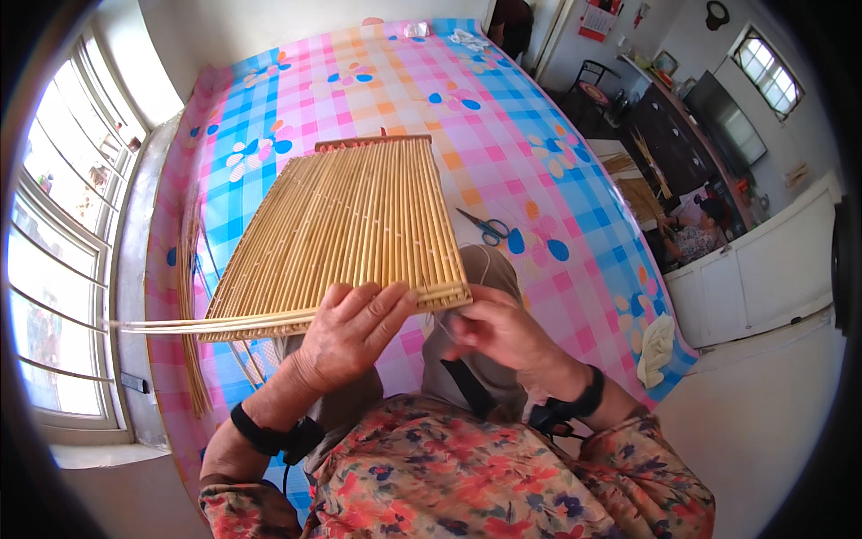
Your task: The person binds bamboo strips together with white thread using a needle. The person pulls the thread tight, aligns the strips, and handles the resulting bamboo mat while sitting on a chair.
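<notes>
A panel of upright straw-coloured reeds [341, 225], a reddish bar along its far edge, stands over my legs. My left hand [355, 328] has its fingers wrapped over the near edge and the long pale strips [224, 326] lying along it, which stick out to the left. Just below the panel's near right corner is my right hand [494, 337], slightly blurred with curled fingers; a thin thread seems to run by it, but what the fingers hold is unclear. Dark-handled scissors [492, 229] lie on the checked plastic sheet [575, 234] right of the panel.
Loose reeds [189, 377] lie left of the panel, beside a barred window [54, 296]. A white cloth [655, 355] rests at the sheet's right edge. Beyond a low white wall [754, 260], another person [696, 238] sits among reeds; dark furniture stands behind.
</notes>
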